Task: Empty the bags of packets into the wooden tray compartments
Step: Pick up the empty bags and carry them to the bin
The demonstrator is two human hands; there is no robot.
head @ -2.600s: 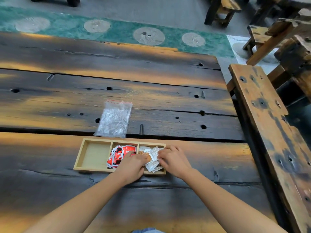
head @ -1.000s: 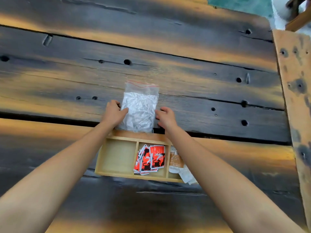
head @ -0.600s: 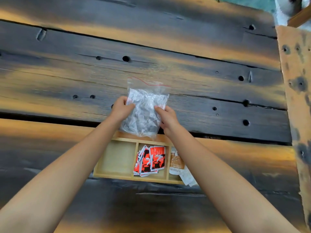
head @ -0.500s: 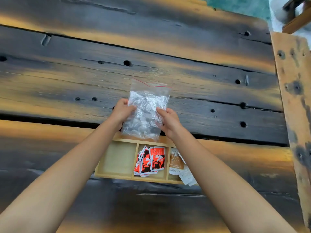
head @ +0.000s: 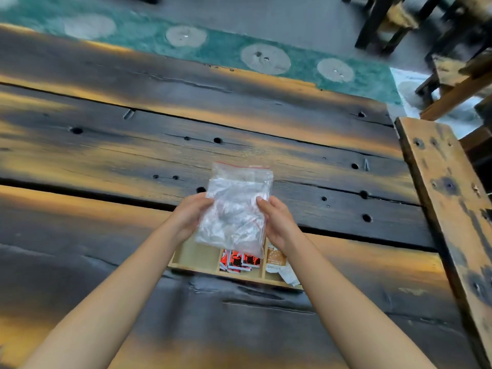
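Note:
A clear zip bag (head: 235,209) with a red seal line, full of clear packets, is held in the air above the wooden tray (head: 202,267). My left hand (head: 189,213) grips its left side and my right hand (head: 275,221) grips its right side. The bag's seal end points away from me. The tray lies on the table beneath, partly hidden by the bag. Its left compartment (head: 195,255) shows bare wood, the middle one holds red and black packets (head: 241,261), and the right one holds brown and white packets (head: 278,262), one hanging over the near rim.
The table (head: 133,161) is dark weathered planks with holes and gaps. A worn wooden bench (head: 450,203) runs along its right side. Beyond the far edge lie a green patterned floor strip (head: 218,46) and dark wooden stools (head: 386,22).
Both hands left the tray, took the clear bag off the table behind it and lifted it over the tray. The camera has tilted up, showing more of the floor.

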